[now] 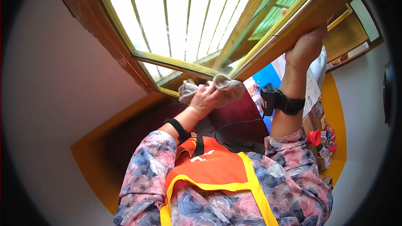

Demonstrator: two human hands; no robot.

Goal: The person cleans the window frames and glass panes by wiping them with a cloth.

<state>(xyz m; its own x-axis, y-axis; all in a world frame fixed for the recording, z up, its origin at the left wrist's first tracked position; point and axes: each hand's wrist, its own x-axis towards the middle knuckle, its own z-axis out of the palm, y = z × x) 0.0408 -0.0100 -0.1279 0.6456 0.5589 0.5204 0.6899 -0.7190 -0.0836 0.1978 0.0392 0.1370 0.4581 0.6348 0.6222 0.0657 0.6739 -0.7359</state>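
My left hand is closed on a crumpled grey cloth, at the lower corner of the wooden window. The cloth bunches out on both sides of the fingers and touches or nearly touches the bottom rail. My right hand is raised at the edge of the opened window sash. It grips the brown wood, and most of its fingers are hidden behind it. Green corrugated sheeting shows through the sash's glass.
Vertical bars stand outside the bright window. Below is a dark red surface with a black cable. To the right are papers, a red cup and several small items. A mirror or framed panel hangs on the right wall.
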